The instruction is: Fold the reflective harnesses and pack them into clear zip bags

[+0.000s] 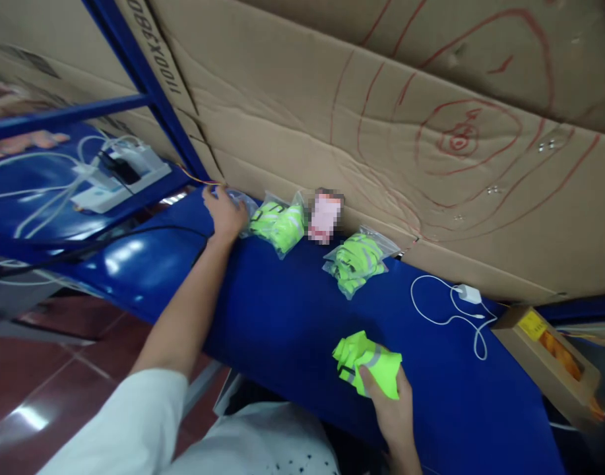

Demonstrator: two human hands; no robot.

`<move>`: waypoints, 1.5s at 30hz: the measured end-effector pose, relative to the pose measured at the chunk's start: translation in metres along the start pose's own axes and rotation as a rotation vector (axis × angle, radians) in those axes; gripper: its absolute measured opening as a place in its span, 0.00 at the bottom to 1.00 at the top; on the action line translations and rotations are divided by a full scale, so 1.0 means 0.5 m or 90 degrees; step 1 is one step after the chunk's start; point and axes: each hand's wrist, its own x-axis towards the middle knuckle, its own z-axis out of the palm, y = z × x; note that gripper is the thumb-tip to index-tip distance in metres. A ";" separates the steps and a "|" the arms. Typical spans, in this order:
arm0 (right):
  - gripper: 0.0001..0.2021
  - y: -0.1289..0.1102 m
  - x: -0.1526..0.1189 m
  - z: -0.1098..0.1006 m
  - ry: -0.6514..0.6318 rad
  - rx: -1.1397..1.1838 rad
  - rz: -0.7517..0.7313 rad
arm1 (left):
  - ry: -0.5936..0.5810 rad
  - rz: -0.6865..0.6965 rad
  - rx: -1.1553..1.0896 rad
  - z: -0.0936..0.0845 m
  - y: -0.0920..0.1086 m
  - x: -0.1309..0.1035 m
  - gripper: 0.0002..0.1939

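My right hand (388, 402) grips a folded neon-yellow garment (369, 361) with grey strips, above the blue table (282, 303). Farther up and left, my left hand (224, 212) reaches to the back edge, its fingers curled over a clear plastic bag (247, 204) whose contents are mostly hidden. Just right of that hand lies a clear bag with neon-yellow fabric (281, 224). Another such bag (356, 260) lies nearer the middle. Between these two bags a blurred pink and white phone-like object (325, 216) leans at the cardboard.
Cardboard (282, 112) with red curved lines walls the back. A white cable with a charger (469, 294) and a brown box (544, 363) are at right. A power strip (124, 178) with cables sits left, beyond a blue frame post (168, 125).
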 end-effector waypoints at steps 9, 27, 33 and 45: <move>0.29 0.030 -0.029 0.007 0.012 -0.015 -0.042 | 0.014 0.051 -0.024 -0.041 -0.063 0.048 0.44; 0.29 -0.012 0.010 -0.011 0.301 0.180 0.019 | -0.608 0.604 0.097 -0.102 0.147 -0.528 0.58; 0.25 -0.012 0.017 -0.021 0.210 0.146 0.016 | -0.637 0.610 0.083 -0.107 0.148 -0.558 0.52; 0.19 -0.121 0.032 -0.040 -0.198 -0.240 -0.173 | -0.698 0.628 -0.027 -0.111 0.174 -0.565 0.52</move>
